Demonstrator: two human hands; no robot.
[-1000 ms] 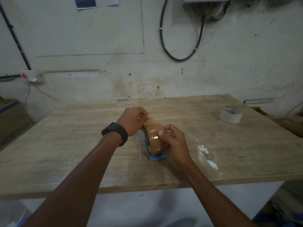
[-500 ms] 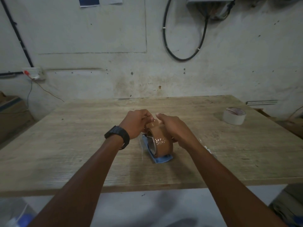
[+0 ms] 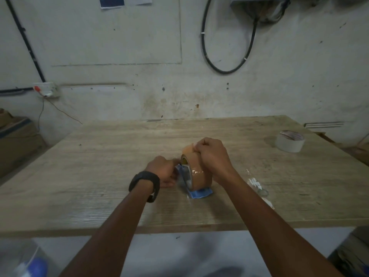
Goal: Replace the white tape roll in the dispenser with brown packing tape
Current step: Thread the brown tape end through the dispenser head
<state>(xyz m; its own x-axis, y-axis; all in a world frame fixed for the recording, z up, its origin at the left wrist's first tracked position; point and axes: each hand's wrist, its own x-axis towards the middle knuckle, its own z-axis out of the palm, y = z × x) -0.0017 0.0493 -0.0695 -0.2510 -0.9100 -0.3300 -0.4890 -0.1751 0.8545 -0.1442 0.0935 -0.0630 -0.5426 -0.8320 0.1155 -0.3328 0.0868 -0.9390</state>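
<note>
A brown packing tape roll (image 3: 199, 176) sits in a blue dispenser (image 3: 199, 193) on the wooden table (image 3: 99, 166), near its middle. My left hand (image 3: 162, 170), with a black watch on the wrist, grips the dispenser's left side. My right hand (image 3: 213, 156) lies over the top of the roll and pinches the loose brown tape end (image 3: 188, 149), which sticks up beyond the roll. The white tape roll (image 3: 290, 141) lies flat at the table's far right, apart from both hands.
Clear tape scraps (image 3: 256, 185) lie on the table right of the dispenser. A wall with a black cable loop (image 3: 225, 68) stands behind the table. Cardboard boxes (image 3: 16, 140) sit at the left. The table's front edge runs across below my forearms.
My left hand dropped from the top of the roll to the dispenser's left side. My right hand shifted up over the roll and now holds the tape end lifted.
</note>
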